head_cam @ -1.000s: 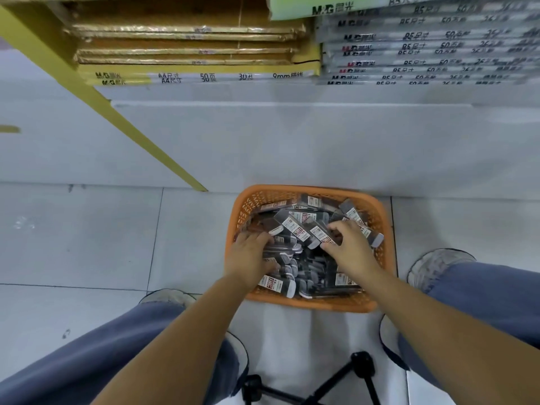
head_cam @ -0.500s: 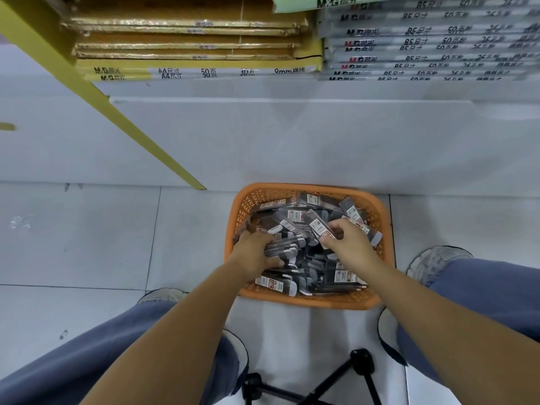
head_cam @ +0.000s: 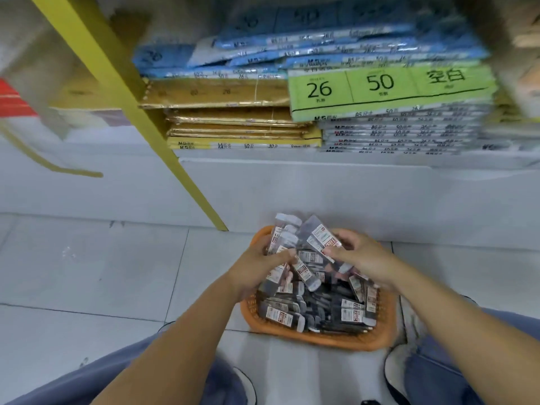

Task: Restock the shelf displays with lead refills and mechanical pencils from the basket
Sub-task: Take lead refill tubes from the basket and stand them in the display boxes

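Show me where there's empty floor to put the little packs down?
Free: the bare floor tiles left of the orange basket, between the yellow post and the left leg. Crowded: the basket is full of packs, the left hand and right hand grip some over it, and paper stacks fill the shelf.

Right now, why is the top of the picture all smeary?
Head view: motion blur smears the blue plastic-wrapped paper packs and the corners; the green pack has big numbers that read clearly; the small clear refill packs in the left hand and right hand look soft.
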{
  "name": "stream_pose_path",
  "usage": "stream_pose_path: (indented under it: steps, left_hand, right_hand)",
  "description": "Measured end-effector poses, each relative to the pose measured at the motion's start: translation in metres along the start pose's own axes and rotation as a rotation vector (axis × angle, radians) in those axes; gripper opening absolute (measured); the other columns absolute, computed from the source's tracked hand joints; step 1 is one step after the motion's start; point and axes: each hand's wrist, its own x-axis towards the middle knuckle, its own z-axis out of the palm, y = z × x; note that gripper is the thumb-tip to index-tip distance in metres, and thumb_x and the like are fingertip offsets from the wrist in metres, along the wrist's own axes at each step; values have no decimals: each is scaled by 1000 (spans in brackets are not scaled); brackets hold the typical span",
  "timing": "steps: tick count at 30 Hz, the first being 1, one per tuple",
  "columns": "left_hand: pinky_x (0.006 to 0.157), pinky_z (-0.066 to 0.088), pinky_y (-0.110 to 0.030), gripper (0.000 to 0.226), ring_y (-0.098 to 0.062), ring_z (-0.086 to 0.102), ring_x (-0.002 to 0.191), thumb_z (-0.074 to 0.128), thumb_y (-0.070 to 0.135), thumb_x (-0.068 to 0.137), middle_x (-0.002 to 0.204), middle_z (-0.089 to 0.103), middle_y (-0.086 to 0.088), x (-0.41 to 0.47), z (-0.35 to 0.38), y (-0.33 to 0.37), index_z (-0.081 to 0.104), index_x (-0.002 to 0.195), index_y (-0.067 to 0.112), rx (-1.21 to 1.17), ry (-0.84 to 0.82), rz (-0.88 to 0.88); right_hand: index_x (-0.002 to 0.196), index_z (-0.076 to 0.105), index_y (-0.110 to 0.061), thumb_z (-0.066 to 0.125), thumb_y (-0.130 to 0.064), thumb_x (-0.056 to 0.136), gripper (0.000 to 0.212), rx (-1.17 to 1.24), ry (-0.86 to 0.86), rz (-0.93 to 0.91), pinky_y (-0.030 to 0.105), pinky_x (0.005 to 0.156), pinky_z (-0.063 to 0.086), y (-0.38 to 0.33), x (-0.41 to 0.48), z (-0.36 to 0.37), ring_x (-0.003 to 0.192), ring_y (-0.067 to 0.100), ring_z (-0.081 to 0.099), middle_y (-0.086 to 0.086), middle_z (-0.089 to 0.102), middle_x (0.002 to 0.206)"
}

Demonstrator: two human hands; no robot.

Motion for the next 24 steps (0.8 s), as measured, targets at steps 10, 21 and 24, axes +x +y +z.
stream_pose_path:
  steps: [10,21,24]
  left_hand:
    - [56,51,-27,43,-12,64,67,77,23,85,94,70,-6,-77,12,118,61,123,12,-3,65,230]
    - [57,51,-26,54,-13,67,79,79,32,74,111,75,-3,-155,15,219,63,125,26,173,37,462]
    - [56,52,-25,52,-12,68,77,80,28,75,112,75,-6,-155,13,215,63,124,25,101,35,523]
  right_hand:
    - [102,65,-18,81,-7,74,34,-276,-27,-300,30,81,55,-145,-80,-28,89,19,70,2,72,101]
    - [111,68,-28,87,-8,63,56,-125,-36,-597,32,70,57,-249,-133,-29,84,22,71,3,73,103]
    - [113,62,-14,82,-13,62,54,170,19,-635,33,76,57,-245,-125,-21,92,27,71,12,73,102]
